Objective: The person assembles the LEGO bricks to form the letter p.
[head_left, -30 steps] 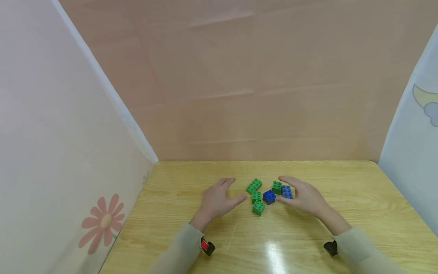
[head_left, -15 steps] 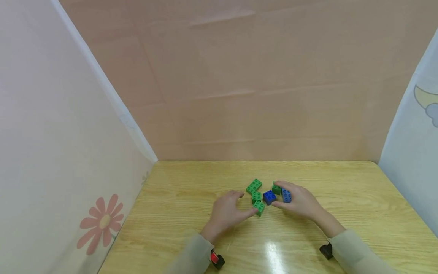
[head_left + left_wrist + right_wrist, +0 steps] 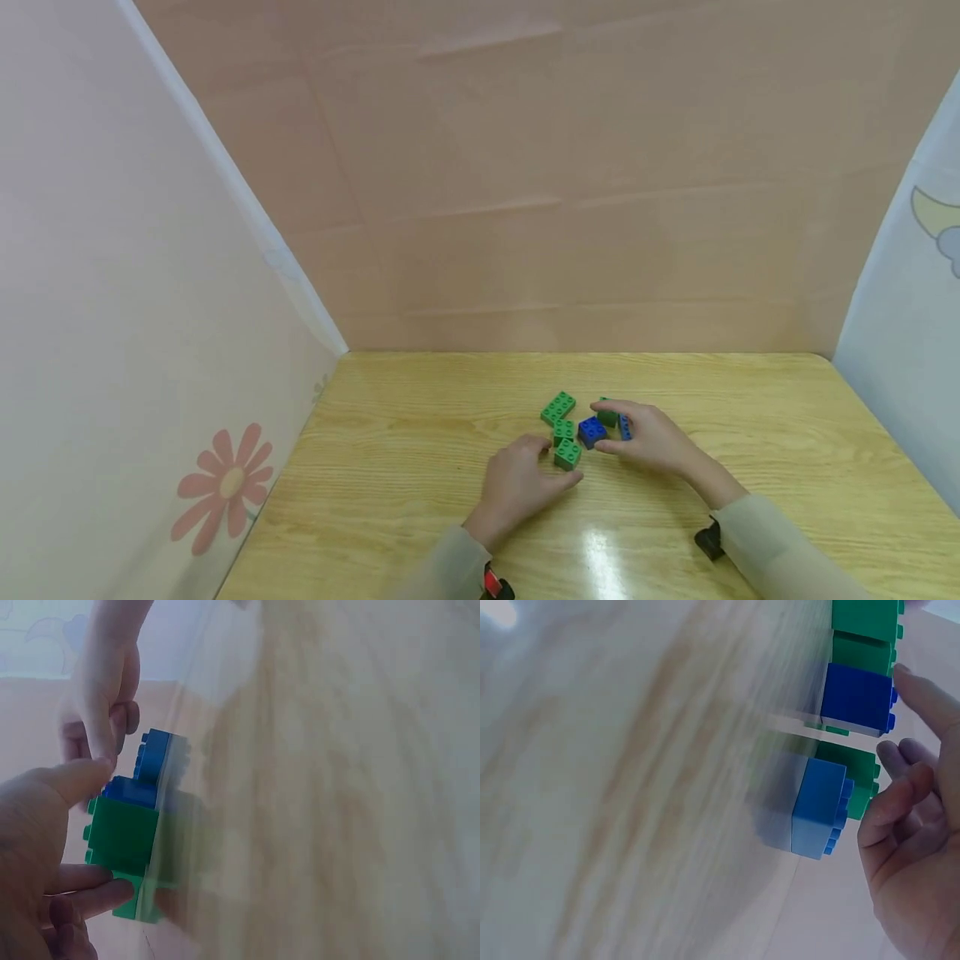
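My left hand (image 3: 521,485) is beside the nearest green brick (image 3: 567,454), thumb and fingers spread on either side of it. In the left wrist view that brick's side (image 3: 124,832) shows between the thumb and the fingers. My right hand (image 3: 651,437) hovers by the dark blue brick (image 3: 592,432), its thumb tip close to the brick's right corner. Its index finger reaches across the top of a green brick (image 3: 608,415). The lighter blue brick (image 3: 819,810) lies beneath this hand, partly hidden in the head view. Neither hand holds anything.
A small green brick (image 3: 562,431) and a longer green brick (image 3: 558,407) lie at the left of the cluster. The bricks rest on a wooden table (image 3: 390,433) enclosed by a plain back sheet (image 3: 570,167) and side sheets.
The left hand has moved right and nearer the person, reaching the front green brick. The right hand has shifted left over the blue bricks. The bricks remain about where they were.
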`<state>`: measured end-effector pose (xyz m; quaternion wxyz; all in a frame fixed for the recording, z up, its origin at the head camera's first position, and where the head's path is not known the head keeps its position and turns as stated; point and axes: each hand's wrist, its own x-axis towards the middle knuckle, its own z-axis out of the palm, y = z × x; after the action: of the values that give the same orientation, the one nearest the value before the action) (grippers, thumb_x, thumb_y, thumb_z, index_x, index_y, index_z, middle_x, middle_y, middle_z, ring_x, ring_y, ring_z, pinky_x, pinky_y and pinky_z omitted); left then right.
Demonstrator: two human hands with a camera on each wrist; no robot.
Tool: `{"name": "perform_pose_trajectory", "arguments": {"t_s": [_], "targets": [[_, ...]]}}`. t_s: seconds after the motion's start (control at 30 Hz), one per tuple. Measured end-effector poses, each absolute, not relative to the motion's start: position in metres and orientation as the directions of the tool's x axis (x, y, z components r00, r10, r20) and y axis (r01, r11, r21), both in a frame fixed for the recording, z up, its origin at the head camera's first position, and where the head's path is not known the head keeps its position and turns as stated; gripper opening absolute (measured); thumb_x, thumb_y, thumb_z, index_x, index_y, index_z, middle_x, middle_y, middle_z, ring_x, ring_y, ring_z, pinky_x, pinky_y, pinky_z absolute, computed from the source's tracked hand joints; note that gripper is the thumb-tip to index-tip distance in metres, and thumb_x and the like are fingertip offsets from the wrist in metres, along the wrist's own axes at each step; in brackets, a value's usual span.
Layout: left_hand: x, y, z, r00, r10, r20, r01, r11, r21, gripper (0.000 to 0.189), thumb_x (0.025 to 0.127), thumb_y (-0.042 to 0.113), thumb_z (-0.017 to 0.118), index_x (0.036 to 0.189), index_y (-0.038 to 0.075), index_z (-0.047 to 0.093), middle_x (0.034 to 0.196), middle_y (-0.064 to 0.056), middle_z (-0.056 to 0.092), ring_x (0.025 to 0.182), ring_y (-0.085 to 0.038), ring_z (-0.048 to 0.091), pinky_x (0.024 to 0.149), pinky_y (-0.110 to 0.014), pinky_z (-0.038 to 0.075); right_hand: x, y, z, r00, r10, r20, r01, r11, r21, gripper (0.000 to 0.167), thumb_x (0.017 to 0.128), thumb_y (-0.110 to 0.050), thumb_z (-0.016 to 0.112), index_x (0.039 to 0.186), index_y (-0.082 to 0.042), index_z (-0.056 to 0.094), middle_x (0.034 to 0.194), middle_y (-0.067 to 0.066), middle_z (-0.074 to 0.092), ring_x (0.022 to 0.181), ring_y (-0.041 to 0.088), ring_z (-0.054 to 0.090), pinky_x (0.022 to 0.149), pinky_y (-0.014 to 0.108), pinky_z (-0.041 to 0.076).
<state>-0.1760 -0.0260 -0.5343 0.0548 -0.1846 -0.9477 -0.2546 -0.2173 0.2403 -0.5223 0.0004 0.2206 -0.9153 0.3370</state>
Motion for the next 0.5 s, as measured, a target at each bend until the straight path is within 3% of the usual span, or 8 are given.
{"name": "perform_pose_trajectory", "arguments": {"t_s": [0.07,0.17,0.23,0.33,0.5], "targets": [[-0.1776,-0.0237,-0.5362,-0.924,0.324,0.205,0.383,0.808,0.448,0.065,0.086,0.071,0.071,0.118,0.014,0.076,0.114,0.004,0.074,0.097,-0.014,0.07,0.079,-0.035,0.058,-0.2189,0.2386,-0.5232,-0.897,-0.417,0.147,-0.416,0.683,-0.601,0.065,0.088,-0.037,0.085,0.143,-0.011,0.062,0.141,0.011,0.063,0.071,0.01,0.058,0.076,0.037,0.054],[-0.1799,-0.02,-0.5374,-0.923,0.323,0.208,0.382,0.82,0.426,0.059,0.086,0.067,0.074,0.115,0.015,0.077,0.11,0.005,0.074,0.093,-0.012,0.07,0.075,-0.033,0.057,-0.2207,0.2363,-0.5232,-0.89,-0.434,0.139,-0.426,0.684,-0.593,0.061,0.088,-0.029,0.086,0.141,-0.011,0.064,0.139,0.011,0.064,0.084,0.015,0.062,0.085,0.042,0.052],[-0.1812,-0.0183,-0.5379,-0.924,0.322,0.208,0.381,0.829,0.41,0.055,0.086,0.064,0.076,0.113,0.016,0.078,0.107,0.006,0.074,0.09,-0.009,0.07,0.071,-0.03,0.056,-0.2213,0.2356,-0.5227,-0.886,-0.444,0.133,-0.43,0.682,-0.592,0.059,0.087,-0.025,0.087,0.141,-0.01,0.065,0.137,0.013,0.065,0.073,0.011,0.058,0.078,0.038,0.051],[-0.182,-0.0161,-0.5371,-0.923,0.324,0.208,0.383,0.829,0.407,0.049,0.086,0.059,0.079,0.109,0.016,0.078,0.101,0.007,0.073,0.083,-0.005,0.067,0.065,-0.026,0.053,-0.2225,0.2353,-0.5215,-0.889,-0.442,0.12,-0.421,0.687,-0.593,0.057,0.086,-0.02,0.087,0.138,-0.011,0.067,0.132,0.014,0.067,0.056,0.006,0.04,0.066,0.029,0.044],[-0.1842,-0.0147,-0.5358,-0.914,0.345,0.214,0.405,0.811,0.421,0.041,0.085,0.05,0.082,0.109,0.017,0.078,0.097,0.01,0.072,0.078,0.0,0.062,0.062,-0.023,0.05,-0.2239,0.2352,-0.5185,-0.886,-0.448,0.122,-0.429,0.688,-0.586,0.049,0.086,-0.017,0.087,0.133,-0.01,0.07,0.124,0.009,0.071,0.058,0.006,0.036,0.057,0.026,0.038]]}}
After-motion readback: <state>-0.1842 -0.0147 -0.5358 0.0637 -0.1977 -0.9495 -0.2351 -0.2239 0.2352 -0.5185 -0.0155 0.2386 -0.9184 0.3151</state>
